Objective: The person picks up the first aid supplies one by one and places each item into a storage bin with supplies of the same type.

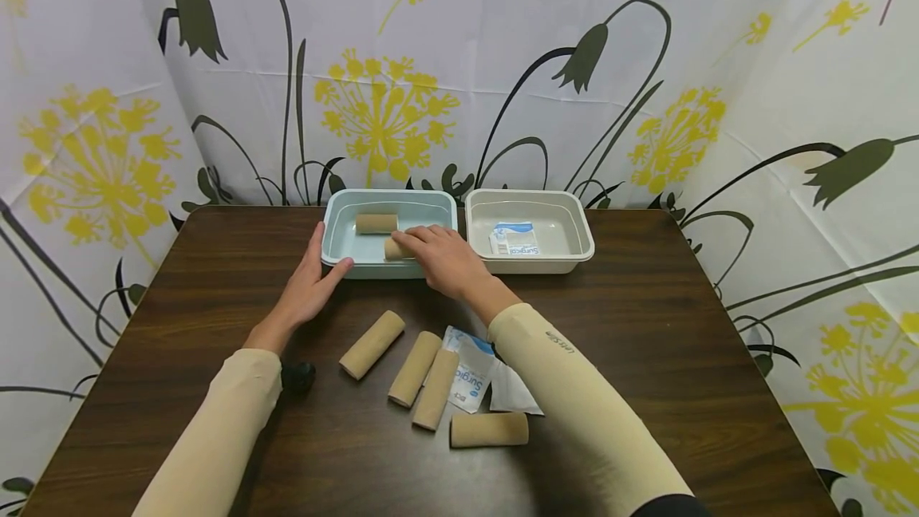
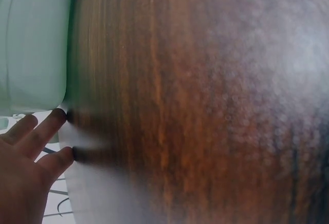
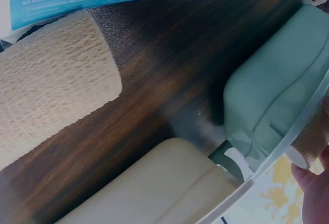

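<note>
My right hand [image 1: 447, 259] grips a tan elastic bandage roll [image 1: 397, 249] inside the light blue bin [image 1: 373, 270], near its front wall. The right wrist view shows fingers and thumb at that bandage roll [image 3: 310, 137], just past the bin's rim. Another bandage roll [image 1: 376, 223] lies farther back in the same bin. At the bin's left end my left hand [image 1: 309, 287] rests with its thumb spread beside the front corner. Its fingers [image 2: 45, 126] look fairly straight in the left wrist view, by the bin's lower corner.
A cream bin [image 1: 530, 265] stands right of the blue one, with a flat printed Surgical packet [image 1: 515, 238] inside. Several bandage rolls [image 1: 372, 345] lie on the dark wood table [image 1: 625, 301], beside another printed packet [image 1: 470, 369] and a white packet [image 1: 513, 391]. A flowered curtain [image 1: 431, 38] hangs behind.
</note>
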Motion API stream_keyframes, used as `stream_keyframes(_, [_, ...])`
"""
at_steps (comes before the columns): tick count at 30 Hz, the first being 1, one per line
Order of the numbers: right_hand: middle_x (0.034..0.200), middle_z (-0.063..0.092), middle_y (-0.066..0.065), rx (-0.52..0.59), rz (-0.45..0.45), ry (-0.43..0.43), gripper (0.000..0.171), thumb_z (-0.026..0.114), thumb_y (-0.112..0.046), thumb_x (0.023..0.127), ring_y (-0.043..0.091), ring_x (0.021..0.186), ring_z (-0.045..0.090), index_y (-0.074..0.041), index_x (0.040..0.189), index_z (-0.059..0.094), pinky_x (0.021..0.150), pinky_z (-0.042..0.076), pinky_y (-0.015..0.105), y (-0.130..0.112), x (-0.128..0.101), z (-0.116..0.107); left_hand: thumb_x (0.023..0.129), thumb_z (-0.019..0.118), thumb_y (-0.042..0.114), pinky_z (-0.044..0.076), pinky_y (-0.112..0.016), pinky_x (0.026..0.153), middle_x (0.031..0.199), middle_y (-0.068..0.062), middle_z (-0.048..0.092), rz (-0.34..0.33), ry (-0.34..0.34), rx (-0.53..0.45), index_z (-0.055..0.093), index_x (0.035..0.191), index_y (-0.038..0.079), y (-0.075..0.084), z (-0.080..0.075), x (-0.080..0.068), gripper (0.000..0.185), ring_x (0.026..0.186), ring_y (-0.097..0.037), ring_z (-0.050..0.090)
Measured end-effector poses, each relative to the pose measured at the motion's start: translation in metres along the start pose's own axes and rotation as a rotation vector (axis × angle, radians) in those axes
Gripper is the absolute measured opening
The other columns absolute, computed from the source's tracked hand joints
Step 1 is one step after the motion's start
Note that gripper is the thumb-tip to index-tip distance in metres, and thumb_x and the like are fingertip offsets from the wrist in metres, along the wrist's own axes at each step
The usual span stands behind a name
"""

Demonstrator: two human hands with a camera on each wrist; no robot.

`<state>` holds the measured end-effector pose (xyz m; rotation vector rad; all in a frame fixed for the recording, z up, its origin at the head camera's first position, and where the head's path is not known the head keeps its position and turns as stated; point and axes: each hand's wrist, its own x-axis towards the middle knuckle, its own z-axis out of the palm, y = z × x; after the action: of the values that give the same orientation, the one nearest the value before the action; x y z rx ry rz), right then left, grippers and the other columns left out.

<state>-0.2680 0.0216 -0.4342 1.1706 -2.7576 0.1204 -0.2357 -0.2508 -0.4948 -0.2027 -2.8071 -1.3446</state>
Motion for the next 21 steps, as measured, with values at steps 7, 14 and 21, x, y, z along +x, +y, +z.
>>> stream_keyframes(7, [0.149,0.044,0.002,0.019,-0.004,0.049,0.049,0.05,-0.015,0.102,0.021,0.135,0.041,-0.024,0.15,0.042,0.11,0.032,0.039,0.01,-0.008,0.004,0.1,0.047,0.05,0.012,-0.065,0.11,0.164,-0.013,-0.003,0.004,0.002,-0.001,-0.013,0.157,0.024,0.0,0.004,0.005,0.087,0.147,-0.04,0.007])
stream_keyframes(14, [0.143,0.05,0.002,0.063,-0.019,0.09,0.046,0.053,-0.013,0.099,0.019,0.13,0.046,-0.021,0.144,0.05,0.103,0.04,0.037,0.01,-0.02,-0.001,0.1,0.048,0.049,0.012,-0.067,0.109,0.163,-0.015,-0.002,-0.005,-0.001,0.0,-0.012,0.157,0.024,-0.001,0.002,0.003,0.087,0.146,-0.042,0.008])
stream_keyframes(21, [0.129,0.058,0.003,0.117,-0.08,0.123,0.041,0.063,-0.014,0.095,0.019,0.113,0.056,-0.016,0.135,0.06,0.084,0.049,0.034,-0.009,-0.053,-0.022,0.1,0.048,0.05,0.011,-0.068,0.109,0.163,-0.014,-0.003,-0.01,-0.007,-0.007,-0.013,0.157,0.025,-0.001,0.002,0.002,0.087,0.146,-0.042,0.007])
